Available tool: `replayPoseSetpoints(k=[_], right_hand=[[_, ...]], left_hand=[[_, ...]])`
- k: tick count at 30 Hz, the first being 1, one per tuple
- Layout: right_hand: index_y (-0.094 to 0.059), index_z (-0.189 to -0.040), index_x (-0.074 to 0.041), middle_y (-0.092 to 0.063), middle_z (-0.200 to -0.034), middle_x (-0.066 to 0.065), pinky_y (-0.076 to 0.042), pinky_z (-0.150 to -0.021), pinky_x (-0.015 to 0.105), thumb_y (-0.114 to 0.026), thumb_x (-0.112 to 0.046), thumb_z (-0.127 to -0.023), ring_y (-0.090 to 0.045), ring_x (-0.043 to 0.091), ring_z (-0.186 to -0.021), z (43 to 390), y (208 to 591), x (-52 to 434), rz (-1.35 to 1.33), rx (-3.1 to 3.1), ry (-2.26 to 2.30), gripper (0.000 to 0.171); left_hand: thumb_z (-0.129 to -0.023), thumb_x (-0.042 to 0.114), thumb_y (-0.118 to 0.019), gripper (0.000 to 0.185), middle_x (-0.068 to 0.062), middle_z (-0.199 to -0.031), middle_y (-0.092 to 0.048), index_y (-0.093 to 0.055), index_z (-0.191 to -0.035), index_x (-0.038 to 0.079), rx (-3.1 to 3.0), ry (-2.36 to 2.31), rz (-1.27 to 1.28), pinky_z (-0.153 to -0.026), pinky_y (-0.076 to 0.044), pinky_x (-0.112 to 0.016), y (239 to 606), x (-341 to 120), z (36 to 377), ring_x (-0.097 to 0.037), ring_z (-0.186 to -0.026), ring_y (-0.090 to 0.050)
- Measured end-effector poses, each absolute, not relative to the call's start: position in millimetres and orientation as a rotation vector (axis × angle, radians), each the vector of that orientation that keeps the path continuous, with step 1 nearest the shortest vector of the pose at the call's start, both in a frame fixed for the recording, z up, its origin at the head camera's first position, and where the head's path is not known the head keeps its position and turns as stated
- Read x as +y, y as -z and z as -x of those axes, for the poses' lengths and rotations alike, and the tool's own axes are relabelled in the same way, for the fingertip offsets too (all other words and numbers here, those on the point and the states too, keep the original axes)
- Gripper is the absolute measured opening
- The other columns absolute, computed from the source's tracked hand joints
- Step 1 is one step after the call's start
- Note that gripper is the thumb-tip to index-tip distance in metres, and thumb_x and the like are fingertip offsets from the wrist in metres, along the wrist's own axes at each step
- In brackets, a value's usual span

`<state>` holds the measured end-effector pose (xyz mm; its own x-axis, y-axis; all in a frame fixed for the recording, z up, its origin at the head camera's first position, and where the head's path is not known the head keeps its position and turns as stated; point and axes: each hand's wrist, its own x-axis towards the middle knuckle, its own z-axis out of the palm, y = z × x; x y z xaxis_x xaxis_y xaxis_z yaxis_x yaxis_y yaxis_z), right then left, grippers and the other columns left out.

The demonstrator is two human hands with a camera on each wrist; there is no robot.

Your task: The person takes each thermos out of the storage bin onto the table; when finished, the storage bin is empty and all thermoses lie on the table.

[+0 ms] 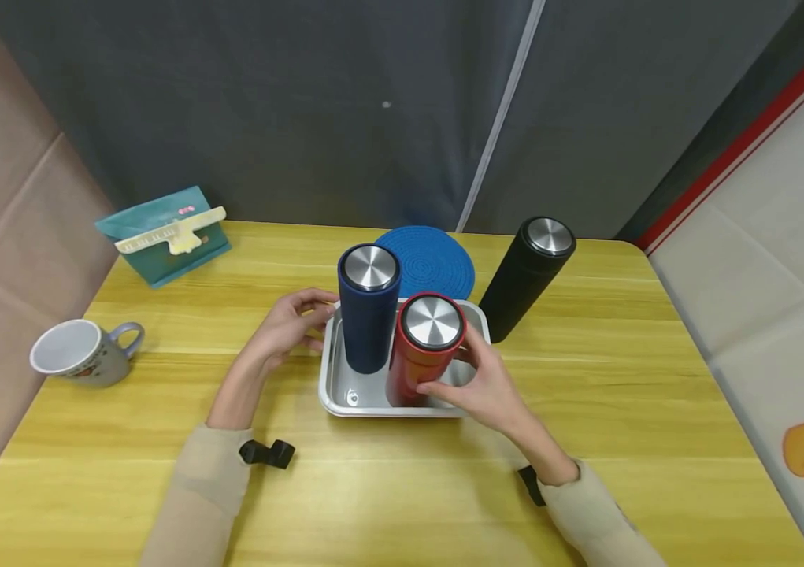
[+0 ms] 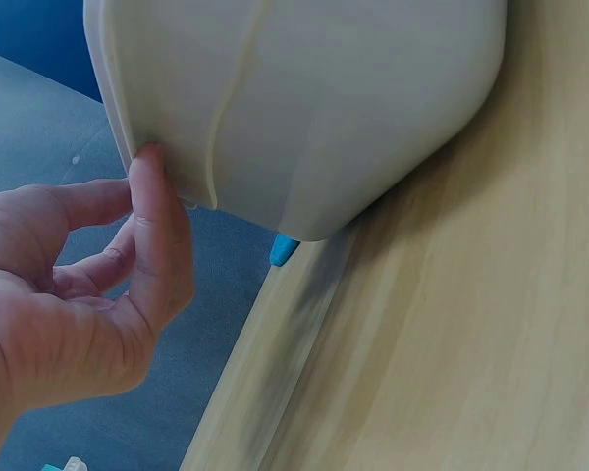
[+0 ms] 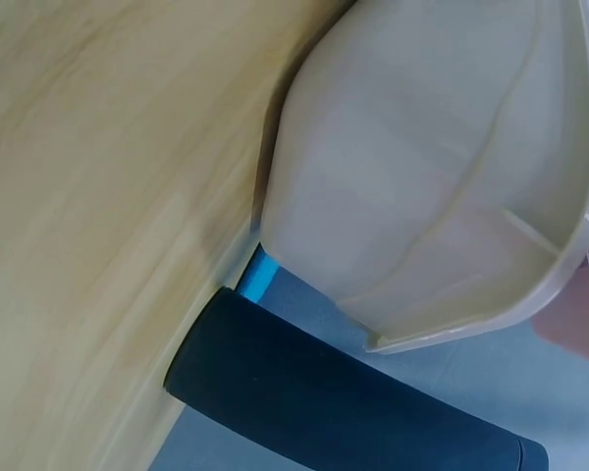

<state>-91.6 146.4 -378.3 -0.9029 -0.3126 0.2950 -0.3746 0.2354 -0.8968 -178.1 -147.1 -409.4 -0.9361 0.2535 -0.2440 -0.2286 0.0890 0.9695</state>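
Note:
A steel tray (image 1: 334, 394) sits mid-table with a navy flask (image 1: 368, 319) and a red flask (image 1: 419, 358) standing upright in it, both with steel caps. My right hand (image 1: 481, 379) grips the red flask's lower body from the right, thumb in front. My left hand (image 1: 291, 324) holds the tray's left rim. In the left wrist view the thumb (image 2: 162, 226) presses on the tray's pale rim (image 2: 304, 108). The right wrist view shows the tray's underside (image 3: 422, 167), a black flask (image 3: 324, 402) behind it, and only a sliver of my hand (image 3: 581, 324).
The black flask (image 1: 525, 276) stands on the table right of the tray. A blue round mat (image 1: 440, 260) lies behind the tray. A grey mug (image 1: 83, 352) sits far left, with a teal pouch (image 1: 164, 236) at back left. Dark curtain behind.

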Motion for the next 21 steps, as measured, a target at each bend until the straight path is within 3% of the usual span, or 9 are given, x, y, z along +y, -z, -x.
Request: replayPoseSetpoints(k=[16,21], right_hand=[[-0.045,-0.141,-0.011,-0.054,-0.132,0.004,-0.052,-0.091,0.035,-0.083,0.003,-0.071,-0.053,0.020,-0.115,94.3,363.2,156.3,-0.617,-2.399,-1.778,0.081],[-0.047,-0.138,-0.007,-0.055,-0.130,0.006,-0.054,-0.088,0.032,-0.082,0.005,-0.071,-0.055,0.021,-0.112,95.6,357.7,156.4,-0.615,-2.358,-1.763,0.076]], left_hand=[[-0.100,0.011,-0.054,0.030,-0.015,-0.103,-0.053,-0.055,-0.127,0.000,2.027,-1.902,-0.024,-0.056,-0.058,-0.031,410.8,-147.9,179.4,-0.022,-0.078,-0.058],[-0.100,0.011,-0.054,0.030,-0.015,-0.103,-0.052,-0.055,-0.128,0.000,2.037,-1.893,-0.026,-0.058,-0.058,-0.032,410.4,-148.2,179.4,-0.022,-0.077,-0.058]])
